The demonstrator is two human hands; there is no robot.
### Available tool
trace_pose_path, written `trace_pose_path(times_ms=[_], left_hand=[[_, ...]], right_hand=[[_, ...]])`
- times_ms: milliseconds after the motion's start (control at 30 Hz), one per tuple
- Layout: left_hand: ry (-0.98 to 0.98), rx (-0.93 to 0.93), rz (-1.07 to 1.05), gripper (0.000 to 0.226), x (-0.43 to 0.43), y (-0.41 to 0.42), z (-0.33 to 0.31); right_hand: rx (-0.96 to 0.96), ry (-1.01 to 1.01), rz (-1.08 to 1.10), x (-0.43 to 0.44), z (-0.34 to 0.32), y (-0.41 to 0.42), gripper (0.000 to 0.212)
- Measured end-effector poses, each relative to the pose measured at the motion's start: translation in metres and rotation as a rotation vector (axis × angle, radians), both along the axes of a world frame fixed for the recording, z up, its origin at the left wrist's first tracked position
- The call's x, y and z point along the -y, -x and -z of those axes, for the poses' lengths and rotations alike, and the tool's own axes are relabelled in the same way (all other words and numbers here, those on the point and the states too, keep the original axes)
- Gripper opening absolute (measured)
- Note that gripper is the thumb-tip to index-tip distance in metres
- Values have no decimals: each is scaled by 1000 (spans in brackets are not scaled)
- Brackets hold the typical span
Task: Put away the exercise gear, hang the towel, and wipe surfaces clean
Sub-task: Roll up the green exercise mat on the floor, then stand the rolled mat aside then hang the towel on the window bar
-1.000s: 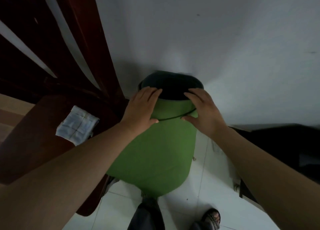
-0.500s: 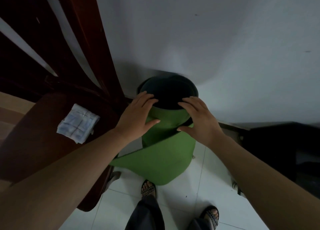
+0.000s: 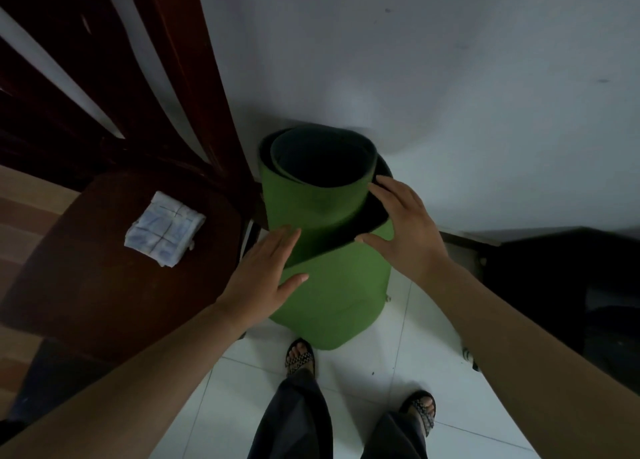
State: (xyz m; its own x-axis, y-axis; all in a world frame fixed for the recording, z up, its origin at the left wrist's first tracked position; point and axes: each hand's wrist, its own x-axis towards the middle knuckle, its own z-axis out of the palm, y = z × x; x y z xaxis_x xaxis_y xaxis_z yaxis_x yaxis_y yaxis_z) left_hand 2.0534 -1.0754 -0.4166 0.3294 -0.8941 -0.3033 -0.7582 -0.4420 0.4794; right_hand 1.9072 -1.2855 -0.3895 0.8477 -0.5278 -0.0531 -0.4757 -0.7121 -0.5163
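Bottom centre: left foot [image 3: 300, 354] and right foot [image 3: 420, 412] in patterned sandals, under dark trouser legs [image 3: 294, 420], standing on white floor tiles [image 3: 374, 365]. Bare forearms run up from both lower corners toward mid-frame.

Left hand [image 3: 263, 282], just left of centre: fingers straight and close together, thumb out to the side, palm laid flat against the side of the mat. It grips nothing.

Right hand [image 3: 407, 232], right of centre: fingers spread and only slightly bent, fingertips on the dark edge of the loose outer wrap, thumb touching that wrap's lower edge. Not closed round it.

Mat [image 3: 332, 292]: green outside, dark inside, loosely rolled, standing on end on the tiles at frame centre, just above the left foot and between the two hands. On the right side the outer layer stands away from the inner coil. The top shows a dark hollow. Whether it touches the wall behind, cannot tell.

Left of frame: dark wooden chair seat [image 3: 97, 285], just beside the mat. A folded cloth [image 3: 165, 228], white with bluish lines, lies flat on it, apart from the left hand.

Right edge: low dark object [image 3: 568, 285], too dim to identify.

Farthest: dark wooden bars [image 3: 180, 60] at upper left; pale wall [image 3: 450, 78] fills the upper right.
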Motion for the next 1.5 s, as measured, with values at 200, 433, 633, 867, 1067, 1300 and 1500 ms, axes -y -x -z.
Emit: trace_pose_path(times_ms=[200, 433, 633, 867, 1067, 1300, 1500], left_hand=[[-4, -31, 11, 74, 9, 3, -54], [35, -106, 93, 63, 7, 22, -155], [48, -112, 189, 63, 2, 47, -221], [6, -120, 337, 61, 14, 94, -265], [-34, -111, 521, 59, 27, 161, -276], [0, -108, 664, 59, 21, 273, -294], [41, -117, 739, 66, -15, 387, -314]], right_hand=[[-69, -161, 108, -28, -43, 28, 69], [-152, -271, 252, -85, -130, 75, 64], [-99, -296, 404, -131, -197, 112, 61], [-38, -288, 520, -151, -243, 162, 59], [-45, -297, 692, -173, -259, 242, 59], [-7, -287, 843, -223, -275, 343, 58], [32, -259, 922, -277, -290, 442, 58]])
